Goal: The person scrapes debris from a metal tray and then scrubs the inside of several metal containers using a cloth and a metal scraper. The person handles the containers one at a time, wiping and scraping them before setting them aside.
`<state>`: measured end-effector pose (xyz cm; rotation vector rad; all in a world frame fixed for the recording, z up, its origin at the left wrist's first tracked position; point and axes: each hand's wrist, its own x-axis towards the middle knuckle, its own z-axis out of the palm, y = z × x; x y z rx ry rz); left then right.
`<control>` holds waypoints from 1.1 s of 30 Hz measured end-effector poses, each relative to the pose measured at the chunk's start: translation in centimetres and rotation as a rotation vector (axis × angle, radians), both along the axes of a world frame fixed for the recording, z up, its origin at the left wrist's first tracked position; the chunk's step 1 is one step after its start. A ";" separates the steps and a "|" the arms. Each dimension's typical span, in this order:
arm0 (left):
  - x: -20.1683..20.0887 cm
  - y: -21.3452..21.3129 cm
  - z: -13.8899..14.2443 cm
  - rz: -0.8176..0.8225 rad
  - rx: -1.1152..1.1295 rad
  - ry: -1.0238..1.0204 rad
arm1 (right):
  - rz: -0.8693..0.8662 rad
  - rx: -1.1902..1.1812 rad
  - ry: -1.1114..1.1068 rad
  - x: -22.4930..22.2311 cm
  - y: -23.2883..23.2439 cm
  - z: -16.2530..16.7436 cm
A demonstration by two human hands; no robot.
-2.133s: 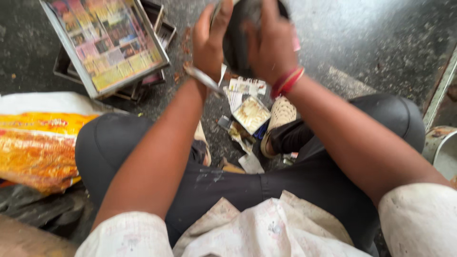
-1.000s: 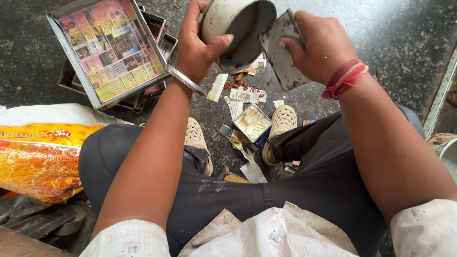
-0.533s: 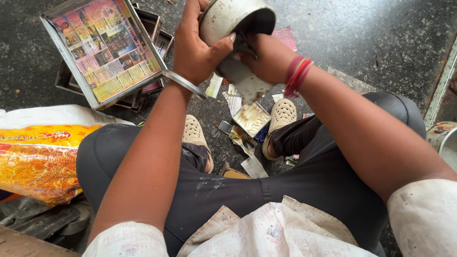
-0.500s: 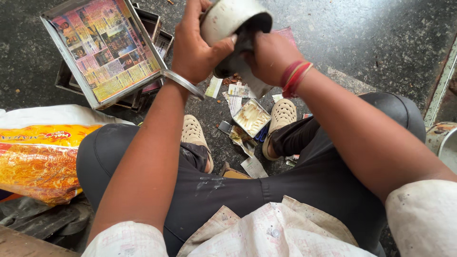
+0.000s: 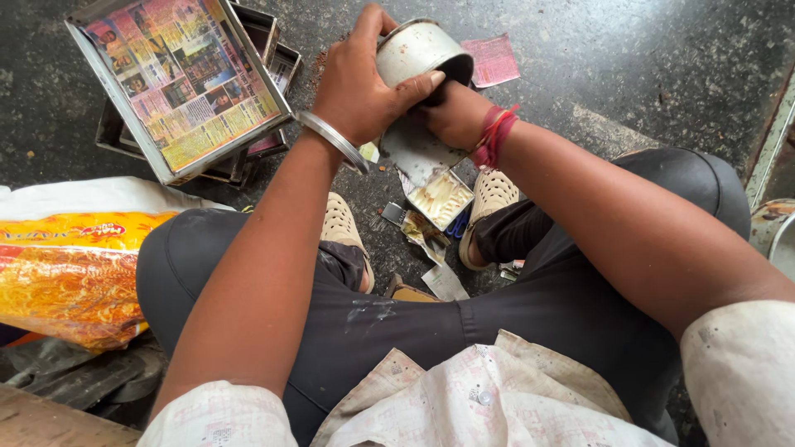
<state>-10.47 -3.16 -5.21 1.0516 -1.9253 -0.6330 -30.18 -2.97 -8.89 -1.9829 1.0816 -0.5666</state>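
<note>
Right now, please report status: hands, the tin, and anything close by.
Left hand grips round metal tin. Right hand holds flat metal scraper at its mouth. Paper-lined tray beside, scraps on floor below.

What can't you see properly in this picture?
- Head view: the inside of the round metal tin faces away, and the left hand covers its side.
- The right hand has its fingers tucked behind the tin; what they grip is hidden.
- The metal trays under the paper-lined tray are mostly covered.
- The metal vessel is cut off by the right edge.
</note>
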 end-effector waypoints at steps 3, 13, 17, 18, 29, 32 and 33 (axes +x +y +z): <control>0.2 -0.2 0.2 0.047 -0.042 -0.094 | -0.120 -0.146 0.573 0.0 0.3 0.6; 0.9 -1.0 -1.1 0.273 0.215 -0.018 | 0.135 -0.065 0.293 -1.5 -0.8 1.1; 1.2 -2.1 -0.8 0.418 0.450 0.279 | -0.083 0.327 0.184 -3.4 -2.6 4.0; 1.2 -2.3 -0.7 0.432 0.442 0.316 | -0.177 0.254 0.222 -3.9 -3.0 5.1; 0.2 -2.8 -2.1 0.116 0.847 0.206 | 0.100 -0.553 0.596 -2.1 0.9 8.5; 0.4 -2.6 -2.2 0.057 0.987 0.263 | 0.260 -0.638 0.586 0.1 2.7 7.4; 0.6 -2.5 -2.2 0.034 1.024 0.302 | 0.294 -0.696 0.587 0.7 3.2 7.2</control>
